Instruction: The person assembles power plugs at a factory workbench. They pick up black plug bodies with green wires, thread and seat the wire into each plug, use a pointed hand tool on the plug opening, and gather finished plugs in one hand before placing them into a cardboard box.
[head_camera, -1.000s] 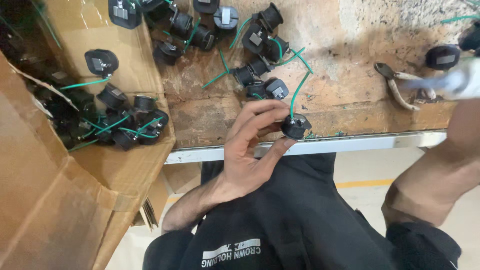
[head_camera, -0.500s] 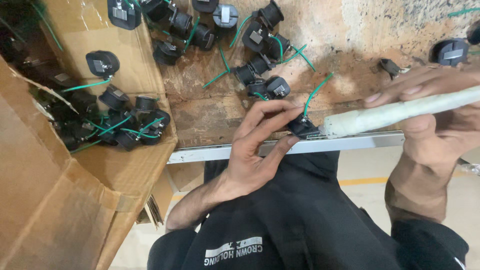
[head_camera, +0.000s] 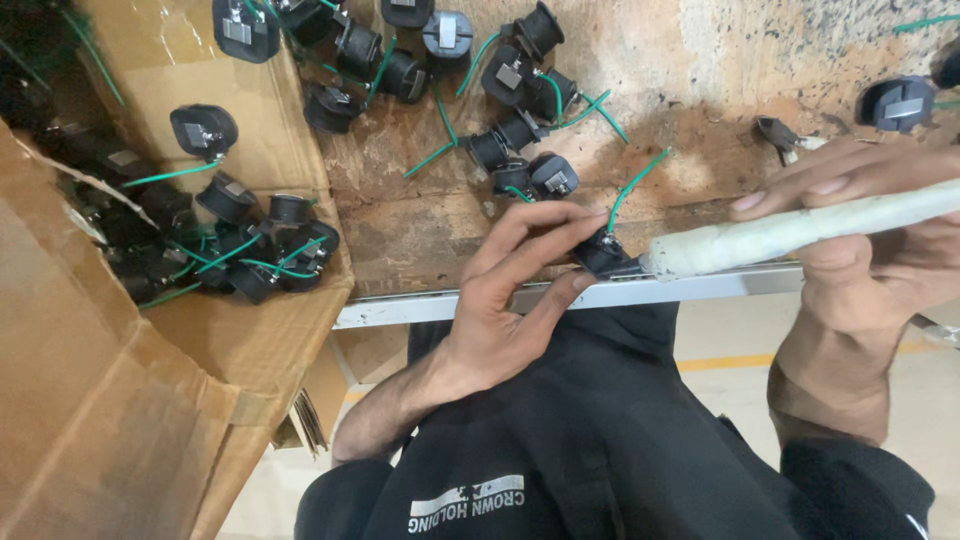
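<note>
- Cardboard box (head_camera: 110, 420), far left: brown corrugated board, flaps creased and splayed open, the front corner overhanging the bench edge. Little free room on that side.
- Inside the box, a tangle of black moulded plastic parts (head_camera: 262, 250), rounded and matte, each trailing a thin green wire; more lie deeper in shadow.
- One black part (head_camera: 204, 130) sits alone on the box flap, metal tab showing.
- Workbench top (head_camera: 420, 230): worn wood, rust-brown, scuffed and pitted, paler and speckled toward the upper right. A pale metal strip (head_camera: 400, 308) runs along its near edge.
- Loose cluster of the same black parts (head_camera: 520, 165) mid-bench, green wires curling out; bare wood between this cluster and the near edge.
- Left hand (head_camera: 505, 300): fingers curled, thumb and fingertips pinched on a small black part (head_camera: 603, 255) at the bench's near edge. Its green wire (head_camera: 632, 185) arcs up and away.
- White-wrapped tool handle (head_camera: 800, 232): cylindrical, chalky, grimy wrap; its end touches the pinched part.
- Right hand (head_camera: 870, 250): clamped around that handle, fingers laid over it, thumb beneath.
- Pliers (head_camera: 778, 132), just beyond the right fingers, partly hidden.
- Another black part (head_camera: 895, 103), far right.
- Below the edge: dark shirt, pale floor with a yellow line.
</note>
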